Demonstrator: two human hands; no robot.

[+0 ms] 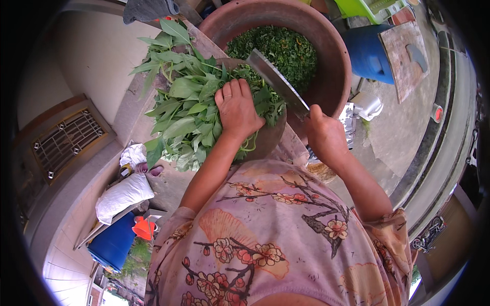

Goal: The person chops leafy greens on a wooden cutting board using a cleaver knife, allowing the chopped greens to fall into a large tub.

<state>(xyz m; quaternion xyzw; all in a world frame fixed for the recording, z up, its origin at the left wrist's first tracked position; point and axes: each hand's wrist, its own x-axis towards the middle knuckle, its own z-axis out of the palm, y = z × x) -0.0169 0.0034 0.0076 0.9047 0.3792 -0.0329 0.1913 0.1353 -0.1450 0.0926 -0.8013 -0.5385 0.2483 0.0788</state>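
My left hand [238,111] presses down on a thick bunch of leafy green stems [187,99] lying across a round chopping board [268,143]. The fingers rest on top of the leaves, a ring on one of them. My right hand [327,135] grips the handle of a cleaver [277,80], its broad blade raised at a slant above the board and the tub's near side. Cut greens lie on the board beside the blade. Beyond stands a large reddish-brown tub [337,57], holding a heap of finely chopped greens [283,57].
A wooden plank [293,147] runs under the board. Right of the tub is a blue barrel [363,49], with a board [402,65] bearing another blade. At lower left are a white sack [124,195], a blue barrel [113,239] and a red bucket [144,228].
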